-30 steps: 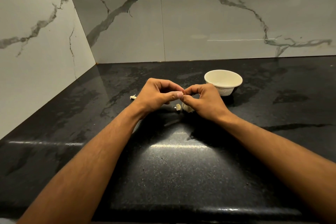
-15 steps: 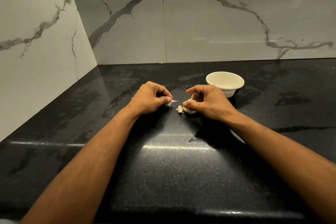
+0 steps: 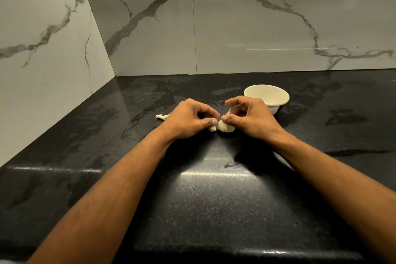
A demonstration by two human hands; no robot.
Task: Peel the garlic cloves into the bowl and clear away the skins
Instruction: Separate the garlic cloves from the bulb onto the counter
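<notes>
My right hand (image 3: 249,118) pinches a pale garlic clove (image 3: 225,128) between thumb and fingers, just above the black counter (image 3: 214,199). My left hand (image 3: 190,120) sits close beside it with its fingers curled. Its thumb and forefinger tips nearly touch the clove's left end, and whether they pinch any skin is too small to see. A small pale scrap (image 3: 213,128) lies on the counter under the left thumb. A twisted piece of garlic skin (image 3: 161,116) lies left of my left hand. The white bowl (image 3: 278,100) stands just behind my right hand.
Marble-patterned walls close the counter at the back and on the left, meeting in a corner (image 3: 115,75). The counter's rounded front edge (image 3: 214,253) runs along the bottom of the view.
My left hand pulled away to the left with a bit of skin, then came back to the clove. My right hand kept hold of the clove, and its fingers have lifted a little.
</notes>
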